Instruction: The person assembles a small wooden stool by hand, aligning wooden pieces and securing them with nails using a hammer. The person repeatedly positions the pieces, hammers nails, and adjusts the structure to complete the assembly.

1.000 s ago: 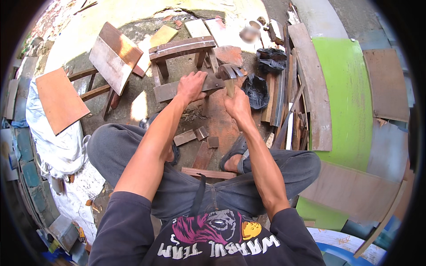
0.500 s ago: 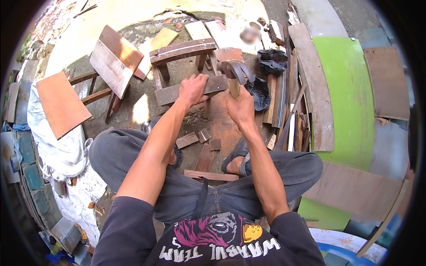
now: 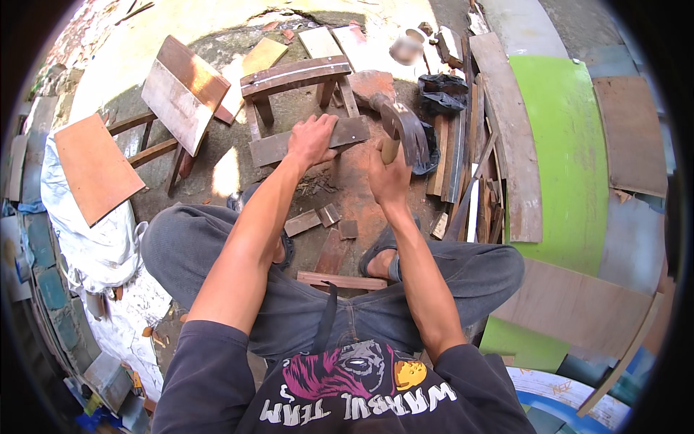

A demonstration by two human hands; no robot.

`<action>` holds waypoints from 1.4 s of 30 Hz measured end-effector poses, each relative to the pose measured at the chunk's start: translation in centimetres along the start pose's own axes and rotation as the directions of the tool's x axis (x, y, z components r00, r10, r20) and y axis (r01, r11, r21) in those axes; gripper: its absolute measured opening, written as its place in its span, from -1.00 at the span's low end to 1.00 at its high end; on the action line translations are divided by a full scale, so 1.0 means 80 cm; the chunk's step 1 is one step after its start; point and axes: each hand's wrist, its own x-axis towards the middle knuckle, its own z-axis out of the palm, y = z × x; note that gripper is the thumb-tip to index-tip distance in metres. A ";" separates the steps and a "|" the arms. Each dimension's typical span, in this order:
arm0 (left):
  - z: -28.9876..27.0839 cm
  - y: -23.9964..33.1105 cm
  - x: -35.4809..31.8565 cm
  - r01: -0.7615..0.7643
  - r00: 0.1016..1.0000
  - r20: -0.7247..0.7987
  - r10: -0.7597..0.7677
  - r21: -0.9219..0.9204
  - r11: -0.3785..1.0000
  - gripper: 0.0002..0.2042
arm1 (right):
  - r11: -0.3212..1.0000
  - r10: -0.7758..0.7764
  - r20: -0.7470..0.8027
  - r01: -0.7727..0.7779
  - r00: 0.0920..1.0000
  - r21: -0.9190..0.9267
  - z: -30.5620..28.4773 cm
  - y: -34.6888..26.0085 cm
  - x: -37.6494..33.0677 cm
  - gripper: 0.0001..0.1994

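Note:
My left hand (image 3: pixel 312 142) is closed over a dark wooden board (image 3: pixel 270 150), its fingers gripping the far edge. That board lies across the near side of a small wooden frame with legs, whose far crosspiece (image 3: pixel 295 79) carries a pale line. A nail head shows near the board's right end. To the right of it, my right hand (image 3: pixel 389 175) is wrapped around the handle of a claw hammer (image 3: pixel 406 132). The hammer's head is up, apart from the board, with its claw toward the right.
Short wood offcuts (image 3: pixel 302 223) lie between my feet. Another wooden piece with panels (image 3: pixel 177 105) stands at the left, beside an orange-brown board (image 3: pixel 97 170) and white cloth (image 3: pixel 90 246). Black plastic (image 3: pixel 442 94) and stacked wood strips (image 3: pixel 452 170) are at the right, before a green panel (image 3: pixel 560 152).
The hammer has tilted back, its head moving right and slightly down in view, away from the board's end. My left hand keeps its hold on the board.

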 end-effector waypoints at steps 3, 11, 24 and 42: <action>-0.003 0.013 0.004 -0.011 1.000 0.018 0.011 -0.008 1.000 -0.26 | 0.899 0.345 0.303 -0.220 0.888 -0.379 0.002 0.060 -0.012 -0.75; 0.001 0.004 0.003 -0.010 1.000 -0.002 0.010 0.018 1.000 -0.29 | 0.926 0.305 0.249 -0.226 0.919 -0.301 -0.001 0.031 -0.002 -0.70; 0.002 0.013 0.009 -0.017 1.000 0.022 0.016 0.053 0.998 -0.27 | 0.923 0.302 0.351 -0.179 0.886 -0.341 -0.010 0.073 -0.011 -0.65; -0.005 0.046 0.057 -0.043 0.985 0.173 0.017 0.148 0.988 -0.34 | 0.534 0.846 0.301 -0.704 0.441 -0.469 -0.024 0.245 -0.181 -0.75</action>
